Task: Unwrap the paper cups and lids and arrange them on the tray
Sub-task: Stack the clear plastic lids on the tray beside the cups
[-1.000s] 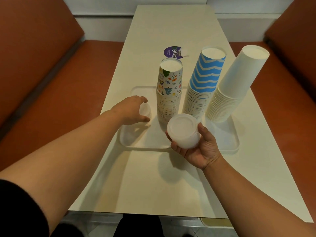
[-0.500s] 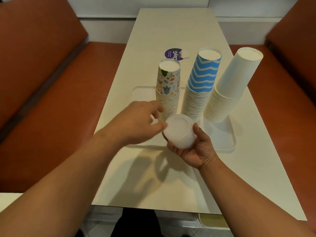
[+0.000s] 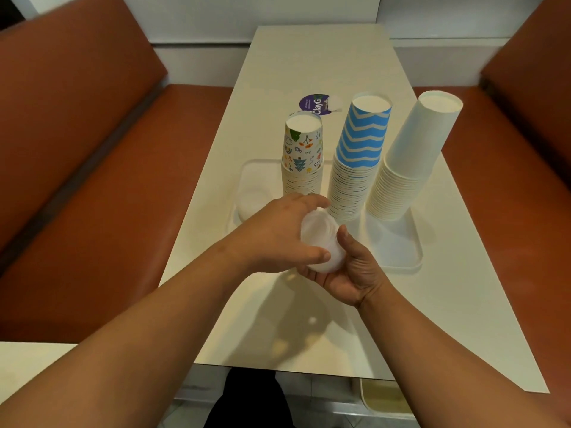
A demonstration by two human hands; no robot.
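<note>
Translucent plastic lid stack (image 3: 319, 242): light, slippery, easily crushed; grip at the rims. Right hand (image 3: 349, 270) cradles it from below just before the tray (image 3: 401, 257). Left hand (image 3: 278, 236), on the tray a second ago, now closes over its top. Beyond, three inverted cup stacks (image 3: 355, 168) stand on the tray.

Diner booth: orange benches (image 3: 92, 168), table (image 3: 318, 57).
</note>
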